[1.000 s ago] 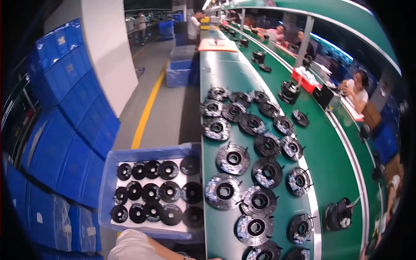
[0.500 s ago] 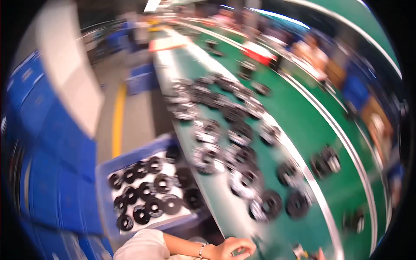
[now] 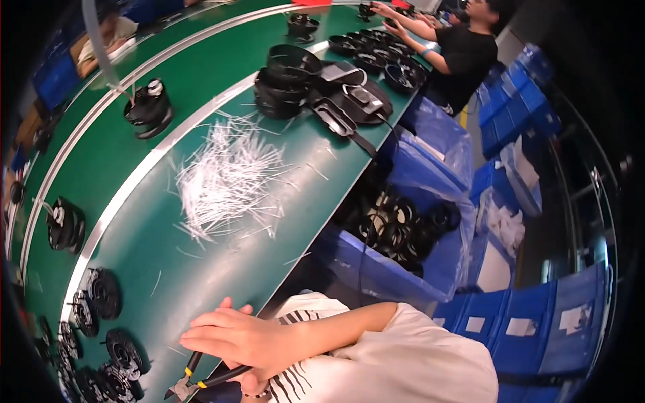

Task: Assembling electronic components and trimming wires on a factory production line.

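At lower left, black round parts (image 3: pixel 101 295) lie on the green bench (image 3: pixel 154 248). Just right, low in the frame, one hand (image 3: pixel 235 339), side unclear, grips black-handled cutters (image 3: pixel 191 381), fingers (image 3: pixel 208 332) pressed together. White wire clippings (image 3: pixel 228 178) lie at centre.

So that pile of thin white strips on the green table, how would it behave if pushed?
The white strips look thin and loose, so probably light and apt to scatter rather than slide together. Strays already lie apart on the green table, which suggests they separate easily. They seem flexible, though that's hard to confirm.
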`<state>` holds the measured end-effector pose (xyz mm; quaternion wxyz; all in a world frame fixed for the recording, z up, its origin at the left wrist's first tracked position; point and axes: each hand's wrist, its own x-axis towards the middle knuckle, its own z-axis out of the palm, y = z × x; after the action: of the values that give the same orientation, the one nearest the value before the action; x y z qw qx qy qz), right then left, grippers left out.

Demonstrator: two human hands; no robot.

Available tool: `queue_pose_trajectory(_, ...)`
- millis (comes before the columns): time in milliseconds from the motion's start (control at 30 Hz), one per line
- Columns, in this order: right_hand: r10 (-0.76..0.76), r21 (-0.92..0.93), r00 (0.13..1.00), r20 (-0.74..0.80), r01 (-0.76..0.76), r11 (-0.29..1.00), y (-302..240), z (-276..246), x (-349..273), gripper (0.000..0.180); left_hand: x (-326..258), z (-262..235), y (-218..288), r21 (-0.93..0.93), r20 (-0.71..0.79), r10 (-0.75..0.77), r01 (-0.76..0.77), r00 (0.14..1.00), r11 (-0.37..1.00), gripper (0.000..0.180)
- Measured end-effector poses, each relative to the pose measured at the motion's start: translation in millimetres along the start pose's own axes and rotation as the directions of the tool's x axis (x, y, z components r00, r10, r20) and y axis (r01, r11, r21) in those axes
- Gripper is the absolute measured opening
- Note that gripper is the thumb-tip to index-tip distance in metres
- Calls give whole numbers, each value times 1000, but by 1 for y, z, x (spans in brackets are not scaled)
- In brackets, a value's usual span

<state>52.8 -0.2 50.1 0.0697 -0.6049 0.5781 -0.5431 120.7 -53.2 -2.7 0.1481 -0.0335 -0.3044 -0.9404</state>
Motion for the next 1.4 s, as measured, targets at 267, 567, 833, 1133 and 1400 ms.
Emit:
queue_pose_trajectory(267, -169, 198, 970, -172, 203, 959, 11, -54, -53, 63, 15, 15, 3, 243, -308, 226, -154, 924, 958, 60)
queue_pose_trajectory(567, 267, -94, 171, -948, -955, 280, 115, -243, -357, 17, 28, 9, -19, 861, -32, 414, -185, 910, 474, 51)
queue_pose_trajectory(833, 293, -450, 520, -802, -850, 274, 202, -283, -368, 33, 29, -1, -23, 918, -19, 519, -191, 855, 348, 51)
queue_pose_trajectory(1133, 613, -518, 562, -556, -811, 273, 355, -332, -318, 62, 29, -2, -30, 929, -24, 598, -204, 801, 310, 48)
queue_pose_trajectory(1400, 427, -611, 665, -612, -741, 279, 399, -326, -352, 55, 37, 7, -39, 962, -34, 622, -144, 782, 234, 49)
